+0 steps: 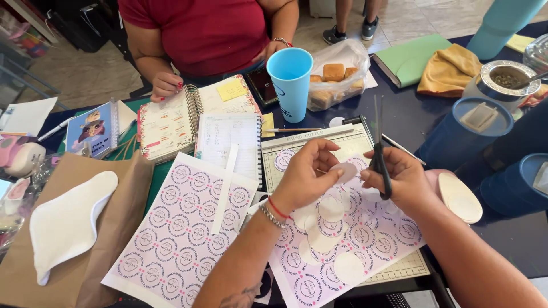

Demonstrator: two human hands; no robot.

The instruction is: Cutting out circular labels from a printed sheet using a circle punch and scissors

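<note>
My left hand [308,177] pinches a small round paper cut-out [344,171] between thumb and fingers. My right hand [399,182] grips black scissors [379,151], blades pointing up and away from me, close to the cut-out. Under both hands lies a pink sheet of printed round labels [365,239] with several circles cut out, resting on a paper cutter board [319,142]. A second, whole label sheet [182,228] lies to the left with a white paper strip [225,191] on it.
Across the table a person in a red top rests a hand [165,85] on a spiral planner [171,120]. A light blue cup [290,82], a bag of pastries [337,74], blue containers [456,134], a metal cup [505,77] and a brown paper bag [108,211] surround me.
</note>
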